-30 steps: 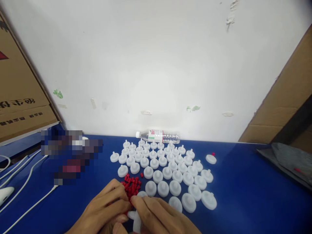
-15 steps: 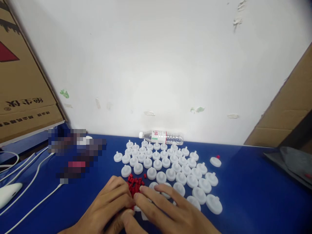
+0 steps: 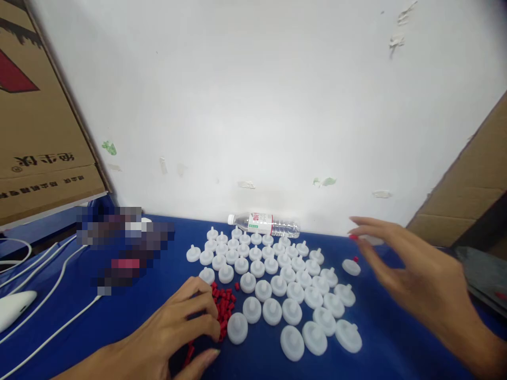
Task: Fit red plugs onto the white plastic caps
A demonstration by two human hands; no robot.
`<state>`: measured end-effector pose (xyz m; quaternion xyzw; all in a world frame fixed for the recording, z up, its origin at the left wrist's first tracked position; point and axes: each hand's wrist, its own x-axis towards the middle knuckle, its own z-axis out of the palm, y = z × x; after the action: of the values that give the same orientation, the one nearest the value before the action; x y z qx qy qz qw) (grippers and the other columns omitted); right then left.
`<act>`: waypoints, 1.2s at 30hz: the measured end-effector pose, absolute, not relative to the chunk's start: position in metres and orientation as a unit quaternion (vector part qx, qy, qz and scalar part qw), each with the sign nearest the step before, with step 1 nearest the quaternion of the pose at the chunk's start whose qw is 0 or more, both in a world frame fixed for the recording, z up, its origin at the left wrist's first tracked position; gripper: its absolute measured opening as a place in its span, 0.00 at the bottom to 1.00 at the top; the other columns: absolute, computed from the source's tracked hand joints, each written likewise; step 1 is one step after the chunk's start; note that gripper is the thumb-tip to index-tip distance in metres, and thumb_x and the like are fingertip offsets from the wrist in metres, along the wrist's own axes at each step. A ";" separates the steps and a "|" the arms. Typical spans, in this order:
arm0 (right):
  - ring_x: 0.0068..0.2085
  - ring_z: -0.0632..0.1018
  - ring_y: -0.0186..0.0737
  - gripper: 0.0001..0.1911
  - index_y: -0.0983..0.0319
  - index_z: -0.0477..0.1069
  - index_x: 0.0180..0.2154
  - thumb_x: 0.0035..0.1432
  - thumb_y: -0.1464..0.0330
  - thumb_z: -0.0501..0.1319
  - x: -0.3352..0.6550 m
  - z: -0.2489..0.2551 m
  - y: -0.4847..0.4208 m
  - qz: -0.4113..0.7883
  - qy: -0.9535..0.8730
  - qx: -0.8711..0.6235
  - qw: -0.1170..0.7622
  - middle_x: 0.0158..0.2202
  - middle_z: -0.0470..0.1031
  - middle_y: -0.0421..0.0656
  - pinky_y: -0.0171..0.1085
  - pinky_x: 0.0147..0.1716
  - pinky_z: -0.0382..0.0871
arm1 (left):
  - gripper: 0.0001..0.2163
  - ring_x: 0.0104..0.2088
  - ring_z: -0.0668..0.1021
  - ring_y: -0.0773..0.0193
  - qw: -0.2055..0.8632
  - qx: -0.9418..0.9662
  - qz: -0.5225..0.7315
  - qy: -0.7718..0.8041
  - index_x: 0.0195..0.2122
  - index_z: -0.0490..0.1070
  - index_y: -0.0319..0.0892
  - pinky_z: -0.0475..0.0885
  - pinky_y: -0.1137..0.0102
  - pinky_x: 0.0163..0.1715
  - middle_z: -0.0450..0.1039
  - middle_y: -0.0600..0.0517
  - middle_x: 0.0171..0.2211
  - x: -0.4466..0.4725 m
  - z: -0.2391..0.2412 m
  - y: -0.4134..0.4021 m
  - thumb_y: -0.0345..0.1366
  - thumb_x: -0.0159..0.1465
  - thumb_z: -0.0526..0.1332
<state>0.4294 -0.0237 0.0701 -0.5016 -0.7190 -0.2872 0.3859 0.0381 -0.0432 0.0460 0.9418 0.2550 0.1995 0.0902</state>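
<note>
My right hand (image 3: 422, 272) is raised over the far right of the table. Its fingers pinch a white disc-shaped plastic piece (image 3: 374, 240) that carries a small red cap (image 3: 354, 237); the fingers partly cover the disc. Just below it, another white disc (image 3: 350, 267) with a red cap lies on the table. My left hand (image 3: 178, 322) rests beside a pile of small red caps (image 3: 225, 305), fingers curled and thumb apart, with some caps half hidden under it. Many white discs with short upright spouts (image 3: 272, 311) spread across the middle, without red caps.
A clear water bottle (image 3: 273, 224) lies on its side against the wall. White cables (image 3: 59, 274) and a white device (image 3: 18, 314) are on the left of the blue table. Cardboard (image 3: 51, 121) stands at left, and a dark grey bag (image 3: 485, 272) lies at right.
My hands were together over the red caps and have come apart. The right hand has moved far right with a capped white disc, while the left stays by the pile.
</note>
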 end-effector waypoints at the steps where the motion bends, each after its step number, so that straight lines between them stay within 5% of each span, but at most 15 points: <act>1: 0.40 0.85 0.46 0.12 0.57 0.76 0.45 0.69 0.61 0.56 0.445 0.072 -0.022 -0.262 -0.693 -0.560 0.370 0.47 0.83 0.44 0.41 0.39 0.76 | 0.08 0.43 0.74 0.58 0.086 0.944 0.189 0.255 0.40 0.71 0.46 0.70 0.63 0.52 0.74 0.52 0.38 0.037 0.044 -0.044 0.26 0.63 0.60; 3: 0.33 0.84 0.47 0.16 0.55 0.76 0.43 0.65 0.52 0.57 0.471 0.072 -0.020 -0.142 -0.689 -0.657 0.270 0.38 0.84 0.42 0.41 0.32 0.73 | 0.06 0.45 0.74 0.56 0.076 0.947 0.179 0.257 0.38 0.71 0.47 0.65 0.59 0.60 0.74 0.53 0.37 0.036 0.039 -0.047 0.29 0.61 0.63; 6: 0.36 0.83 0.48 0.18 0.54 0.75 0.40 0.63 0.50 0.57 0.497 0.068 -0.020 -0.025 -0.682 -0.707 0.184 0.36 0.83 0.41 0.42 0.36 0.71 | 0.02 0.46 0.74 0.55 0.067 0.948 0.174 0.259 0.35 0.71 0.47 0.56 0.55 0.66 0.74 0.54 0.37 0.036 0.032 -0.051 0.33 0.62 0.64; 10: 0.41 0.80 0.49 0.20 0.56 0.75 0.38 0.61 0.49 0.57 0.508 0.059 -0.019 -0.030 -0.697 -0.689 0.196 0.41 0.80 0.46 0.43 0.42 0.69 | 0.02 0.44 0.75 0.57 0.050 0.950 0.151 0.269 0.34 0.72 0.47 0.59 0.57 0.66 0.75 0.54 0.36 0.040 0.034 -0.051 0.33 0.64 0.64; 16: 0.29 0.77 0.46 0.22 0.56 0.74 0.36 0.61 0.47 0.54 0.507 0.051 -0.019 0.071 -0.695 -0.706 0.121 0.28 0.77 0.42 0.41 0.31 0.66 | 0.04 0.41 0.76 0.58 0.043 0.957 0.130 0.254 0.33 0.72 0.47 0.62 0.58 0.65 0.76 0.54 0.35 0.044 0.043 -0.047 0.32 0.65 0.64; 20: 0.29 0.79 0.45 0.19 0.56 0.75 0.35 0.61 0.49 0.57 0.507 0.048 -0.020 0.136 -0.721 -0.670 0.112 0.28 0.80 0.42 0.39 0.29 0.68 | 0.04 0.41 0.77 0.58 0.050 0.958 0.126 0.254 0.34 0.71 0.47 0.63 0.59 0.64 0.76 0.54 0.34 0.044 0.043 -0.049 0.30 0.63 0.64; 24: 0.32 0.81 0.45 0.20 0.55 0.78 0.38 0.63 0.49 0.56 0.500 0.053 -0.021 0.079 -0.731 -0.659 0.158 0.32 0.82 0.42 0.39 0.31 0.71 | 0.11 0.45 0.76 0.57 0.030 0.957 0.133 0.255 0.40 0.71 0.47 0.60 0.57 0.66 0.76 0.54 0.37 0.041 0.044 -0.049 0.25 0.59 0.64; 31: 0.37 0.81 0.44 0.19 0.53 0.80 0.41 0.61 0.47 0.63 0.477 0.050 -0.025 0.105 -0.771 -0.606 0.165 0.40 0.82 0.41 0.39 0.37 0.75 | 0.11 0.40 0.74 0.60 0.046 0.950 0.170 0.257 0.49 0.68 0.45 0.71 0.68 0.45 0.74 0.51 0.39 0.045 0.048 -0.039 0.26 0.68 0.58; 36: 0.35 0.80 0.41 0.17 0.52 0.79 0.44 0.59 0.50 0.67 0.472 0.039 -0.023 0.145 -0.785 -0.587 0.137 0.37 0.81 0.38 0.37 0.36 0.73 | 0.10 0.39 0.73 0.60 0.035 0.948 0.175 0.265 0.47 0.69 0.44 0.67 0.65 0.46 0.73 0.52 0.37 0.043 0.045 -0.038 0.24 0.68 0.57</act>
<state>0.4725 -0.0229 0.0391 -0.5867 -0.7849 0.1448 0.1373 0.0433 -0.0377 0.0446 0.9477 0.2647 0.1746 0.0351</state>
